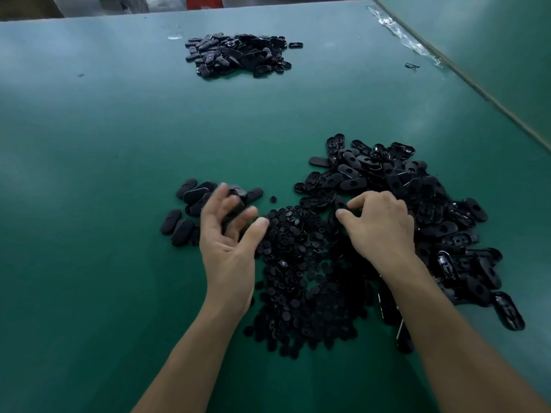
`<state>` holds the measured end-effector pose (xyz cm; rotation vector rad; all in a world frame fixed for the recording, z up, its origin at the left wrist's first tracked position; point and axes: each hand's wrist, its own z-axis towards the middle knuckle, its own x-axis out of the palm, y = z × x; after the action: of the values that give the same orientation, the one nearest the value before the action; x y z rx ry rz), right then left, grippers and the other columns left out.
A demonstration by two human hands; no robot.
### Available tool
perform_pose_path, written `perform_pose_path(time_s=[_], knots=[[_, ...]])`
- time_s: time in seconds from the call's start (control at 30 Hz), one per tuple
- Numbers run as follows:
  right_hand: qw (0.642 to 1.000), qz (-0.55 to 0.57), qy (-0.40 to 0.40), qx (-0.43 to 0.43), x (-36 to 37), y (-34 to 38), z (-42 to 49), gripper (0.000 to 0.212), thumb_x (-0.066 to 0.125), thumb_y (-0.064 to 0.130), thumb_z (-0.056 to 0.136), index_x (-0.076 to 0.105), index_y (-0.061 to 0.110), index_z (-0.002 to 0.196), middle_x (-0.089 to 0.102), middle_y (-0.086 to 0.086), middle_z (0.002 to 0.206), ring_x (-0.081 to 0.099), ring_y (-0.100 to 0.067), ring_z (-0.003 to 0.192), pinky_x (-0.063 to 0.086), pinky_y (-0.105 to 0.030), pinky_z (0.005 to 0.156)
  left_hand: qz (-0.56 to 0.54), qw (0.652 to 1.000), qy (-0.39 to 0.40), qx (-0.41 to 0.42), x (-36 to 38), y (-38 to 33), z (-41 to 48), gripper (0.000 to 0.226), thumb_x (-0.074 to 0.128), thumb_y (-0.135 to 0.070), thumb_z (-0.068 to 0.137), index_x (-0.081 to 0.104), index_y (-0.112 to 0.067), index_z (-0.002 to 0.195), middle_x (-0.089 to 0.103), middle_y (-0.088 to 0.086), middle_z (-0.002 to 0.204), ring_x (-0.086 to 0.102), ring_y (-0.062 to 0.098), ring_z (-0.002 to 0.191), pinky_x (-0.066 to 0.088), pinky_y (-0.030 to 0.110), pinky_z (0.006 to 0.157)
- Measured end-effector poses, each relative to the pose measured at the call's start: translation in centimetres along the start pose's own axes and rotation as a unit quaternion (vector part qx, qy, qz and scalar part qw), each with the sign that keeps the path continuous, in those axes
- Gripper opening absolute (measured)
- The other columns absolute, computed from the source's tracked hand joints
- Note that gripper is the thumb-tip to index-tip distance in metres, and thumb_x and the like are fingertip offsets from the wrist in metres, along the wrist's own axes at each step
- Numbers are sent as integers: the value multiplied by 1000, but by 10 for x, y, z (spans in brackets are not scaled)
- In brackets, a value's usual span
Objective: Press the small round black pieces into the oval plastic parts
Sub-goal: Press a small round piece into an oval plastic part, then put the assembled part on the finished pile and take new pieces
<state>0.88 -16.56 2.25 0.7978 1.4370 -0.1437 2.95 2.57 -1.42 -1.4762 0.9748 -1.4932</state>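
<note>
Left hand [229, 234] wide: fingers spread and loosely bent, blurred, nothing visibly held. It hangs over the near-right edge of a small group of ovals [190, 201], thumb tip at the left edge of the round-piece heap [298, 278]. Right hand [378, 225] narrow: thumb and forefinger curled close together where the round-piece heap meets the big oval pile [417, 189]. Something dark sits between the fingertips, but I can't tell if it's pinched or just lying there.

Round-piece heap: middle of the green table [104, 144], between both forearms, running from the fingertips back toward the near edge. One stray round piece [272, 199] lies apart, just beyond the heap, between the small group and the big pile.

Big oval pile: right of the heap and touching it, some ovals hollow side up, some smooth side up, partly hidden by the right forearm. Small group: left of the heap, mostly smooth side up.

Third pile of ovals [238, 53] lies far across the table, well apart. Clear tape strip [402, 34] runs along the seam to a second green board [492, 55] at right, with a small dark scrap [412, 66] beside it.
</note>
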Motion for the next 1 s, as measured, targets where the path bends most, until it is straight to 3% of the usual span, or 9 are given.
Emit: perform_pose_path(time_s=[0.1, 0.2, 0.27, 0.37, 0.43, 0.57, 0.7, 0.87, 1.0], knots=[[998, 39, 30, 25, -3, 1, 4, 22, 69, 42, 91, 65, 26, 106, 64, -1, 114, 56, -28, 114, 45, -46, 99, 27, 998, 55, 18, 0, -2, -3, 26, 73, -17, 84, 70, -23, 109, 66, -2, 91, 65, 14, 80, 55, 27, 77], [993, 118, 16, 17, -4, -1, 0, 14, 70, 31, 93, 56, 29, 91, 60, 12, 88, 61, -22, 94, 49, -49, 95, 63, 994, 87, 31, 0, -2, -6, 11, 70, -26, 85, 75, -24, 95, 68, 0, 79, 66, 16, 71, 56, 28, 70], [988, 149, -34, -14, -2, -5, -4, 13, 68, 25, 94, 55, 27, 91, 56, 18, 81, 60, -14, 82, 52, -47, 90, 74, 992, 99, 32, 1, -2, -7, 8, 70, -26, 86, 75, -24, 92, 69, 1, 76, 66, 17, 68, 56, 28, 68], [966, 229, -92, -77, -5, -4, -13, 13, 68, 18, 94, 59, 27, 96, 59, 18, 83, 61, 0, 74, 55, -23, 74, 98, 988, 111, 34, 1, -4, -9, 8, 71, -26, 87, 76, -23, 93, 70, 2, 75, 68, 18, 67, 58, 28, 67], [939, 323, -37, -115, -7, -3, -19, 17, 71, 14, 92, 65, 30, 94, 68, 13, 83, 65, 4, 78, 53, -13, 71, 110, 986, 120, 37, 2, -5, -11, 10, 74, -21, 88, 76, -23, 97, 72, 3, 79, 71, 18, 69, 58, 26, 68], [873, 431, 144, -180, -7, 1, -33, 19, 71, 6, 90, 73, 24, 96, 75, 5, 92, 71, -10, 87, 56, -22, 80, 131, 982, 134, 27, 6, -7, -14, 21, 77, -24, 86, 76, -27, 107, 76, 4, 88, 74, 21, 74, 58, 22, 69], [867, 428, 168, -191, -1, 4, -38, 15, 71, 10, 91, 76, 23, 97, 76, 5, 92, 72, -12, 88, 57, -25, 81, 160, 975, 151, 29, 5, -7, -13, 15, 77, -21, 88, 76, -22, 103, 76, 3, 81, 73, 17, 70, 58, 23, 68], [947, 261, 27, -186, 4, -2, -35, 9, 72, 28, 91, 76, 27, 99, 70, 16, 82, 64, 1, 81, 50, -13, 73, 121, 986, 116, 9, 3, -5, -12, 16, 72, -12, 88, 74, -22, 99, 73, 2, 76, 73, 19, 68, 59, 25, 65], [974, 91, 34, -204, 7, -7, -34, 19, 72, 36, 90, 73, 26, 105, 64, 10, 93, 57, -12, 95, 50, -34, 89, 94, 990, 106, 2, 3, -4, -11, 17, 70, -10, 91, 75, -24, 98, 73, 3, 78, 75, 22, 72, 59, 25, 66]])
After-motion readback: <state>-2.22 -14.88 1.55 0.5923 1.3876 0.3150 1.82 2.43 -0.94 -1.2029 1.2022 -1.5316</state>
